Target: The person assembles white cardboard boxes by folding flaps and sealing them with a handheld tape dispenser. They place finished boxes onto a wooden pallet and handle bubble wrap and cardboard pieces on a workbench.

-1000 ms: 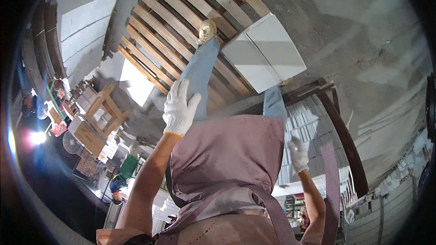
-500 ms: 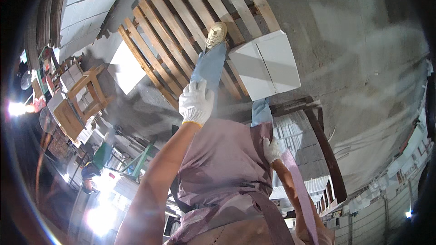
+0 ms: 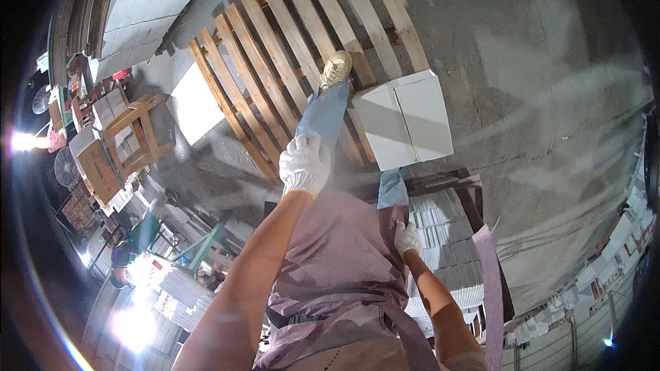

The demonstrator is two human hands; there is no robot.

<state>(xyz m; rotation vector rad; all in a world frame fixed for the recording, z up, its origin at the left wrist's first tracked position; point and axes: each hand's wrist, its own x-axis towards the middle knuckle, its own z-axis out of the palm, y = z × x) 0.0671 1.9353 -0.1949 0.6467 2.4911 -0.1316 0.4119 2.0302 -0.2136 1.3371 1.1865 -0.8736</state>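
Observation:
My left hand (image 3: 304, 165), in a white knit glove with a yellow cuff, lies over the knee of my blue trouser leg (image 3: 322, 118); its fingers are slightly spread and it holds nothing. My right hand (image 3: 407, 239), also in a white glove, rests against the side of my mauve apron (image 3: 337, 240) by the thigh, looking open, though part of its fingers is hard to make out. A loose apron strap (image 3: 489, 288) hangs beside my right forearm. My beige shoe (image 3: 336, 69) stands on the slatted wooden pallet (image 3: 302, 24).
A white carton (image 3: 430, 113) lies at the pallet's right edge by my other leg. Stacked pale tiles or boxes (image 3: 447, 233) stand right of me. A wooden frame (image 3: 148, 127), a brown carton (image 3: 98, 168) and a person (image 3: 122, 261) are at the left.
My view has shifted a little, so the pallet and carton sit lower in it. Both hands stay on my legs, and the apron strap has swung outward to the right.

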